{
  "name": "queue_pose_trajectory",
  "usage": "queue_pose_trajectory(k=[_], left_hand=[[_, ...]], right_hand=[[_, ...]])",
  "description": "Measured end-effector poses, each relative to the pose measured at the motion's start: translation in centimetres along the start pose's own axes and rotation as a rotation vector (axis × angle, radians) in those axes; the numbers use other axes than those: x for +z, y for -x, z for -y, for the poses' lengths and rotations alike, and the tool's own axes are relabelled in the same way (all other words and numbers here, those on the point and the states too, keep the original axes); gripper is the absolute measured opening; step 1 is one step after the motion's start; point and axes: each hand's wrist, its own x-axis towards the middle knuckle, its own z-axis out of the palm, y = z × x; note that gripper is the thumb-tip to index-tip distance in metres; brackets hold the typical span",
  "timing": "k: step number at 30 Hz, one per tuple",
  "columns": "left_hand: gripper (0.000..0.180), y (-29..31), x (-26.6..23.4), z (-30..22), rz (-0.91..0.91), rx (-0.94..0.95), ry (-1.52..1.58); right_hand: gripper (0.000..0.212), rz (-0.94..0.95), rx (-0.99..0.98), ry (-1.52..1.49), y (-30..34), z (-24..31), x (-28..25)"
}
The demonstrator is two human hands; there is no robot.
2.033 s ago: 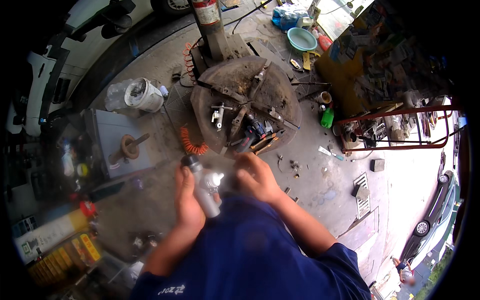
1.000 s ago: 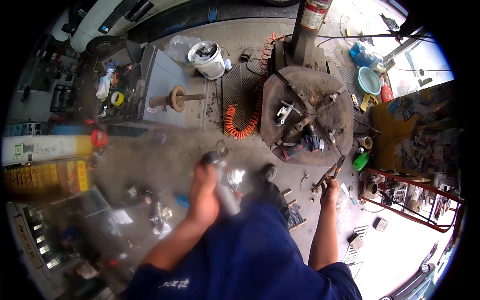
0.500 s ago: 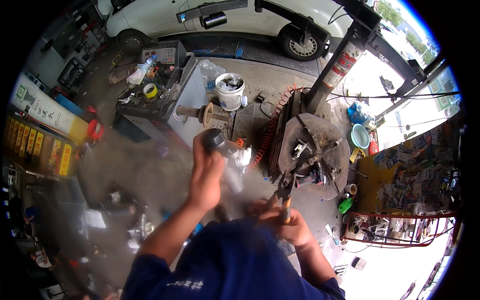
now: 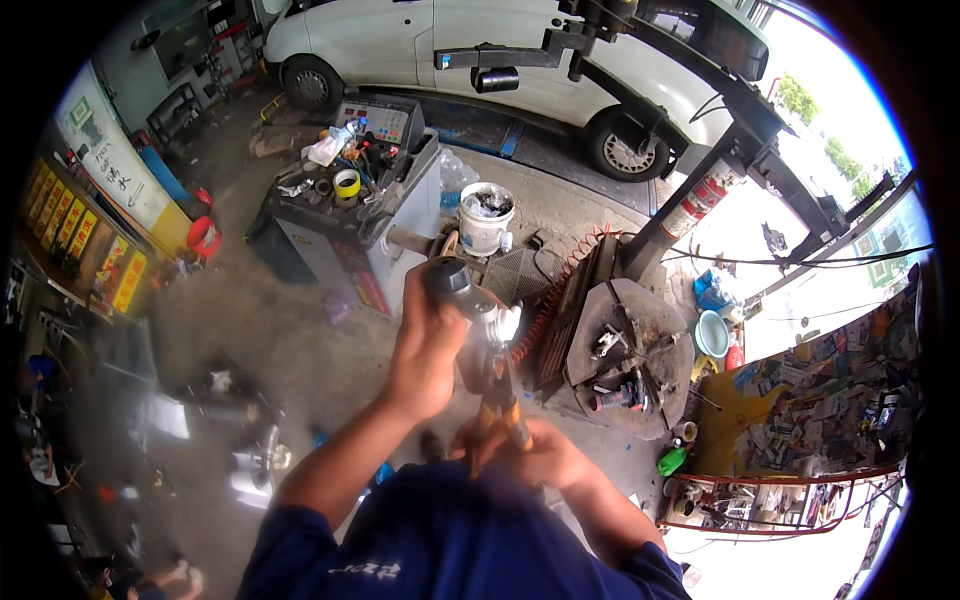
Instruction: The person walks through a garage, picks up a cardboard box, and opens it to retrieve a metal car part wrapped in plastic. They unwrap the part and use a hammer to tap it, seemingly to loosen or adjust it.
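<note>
From the head view, the left hand (image 4: 425, 350) is wrapped around a dark-capped bottle (image 4: 462, 292), held up in front of the chest. The right hand (image 4: 535, 455) grips orange-handled pliers (image 4: 497, 385) just below it, their tip touching the bottle. A white bucket (image 4: 486, 217) and a tyre machine (image 4: 625, 355) stand beyond.

White car (image 4: 520, 45), white bucket (image 4: 486, 222), orange-handled pliers (image 4: 503, 405).

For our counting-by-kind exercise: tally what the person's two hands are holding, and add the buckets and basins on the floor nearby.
Grey, dark-capped tool in the left hand: 1
Orange-handled pliers in the right hand: 1
White bucket: 1
Teal basin: 1
Total: 4
</note>
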Motion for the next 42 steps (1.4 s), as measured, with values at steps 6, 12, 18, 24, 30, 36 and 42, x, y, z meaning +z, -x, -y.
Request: queue_pose_trajectory(k=[6, 12, 18, 24, 30, 36, 42], left_hand=[[0.059, 0.4, -0.3, 0.2, -0.004, 0.008, -0.003], [0.059, 0.0, 0.0, 0.1, 0.024, 0.029, -0.013], [0.062, -0.4, 0.5, 0.3, 0.026, 0.123, -0.123], [0.066, -0.7, -0.2, 0.5, 0.099, 0.119, -0.151], [0.073, -0.7, 0.1, 0.1, 0.092, 0.138, -0.141], [0.069, -0.6, -1.6, -1.2, 0.284, 0.032, -0.011], [0.077, -2.5, -2.4, -5.4, 0.614, -0.066, -0.285]], right_hand=[[0.029, -0.055, -0.015, -0.021, -0.5, -0.7, 0.8], [0.024, -0.152, -0.026, -0.118, -0.5, -0.9, 2.6], [0.022, -0.232, -0.028, -0.096, 0.1, -1.7, 3.8], [0.022, -0.247, 0.114, -0.046, 1.5, 1.1, 3.4], [0.024, -0.197, 0.103, 0.037, 2.0, 1.0, 3.1], [0.021, -0.168, 0.146, 0.083, 2.2, 0.5, 3.3], [0.02, -0.189, 0.456, 0.178, 2.8, 3.7, 3.6]])
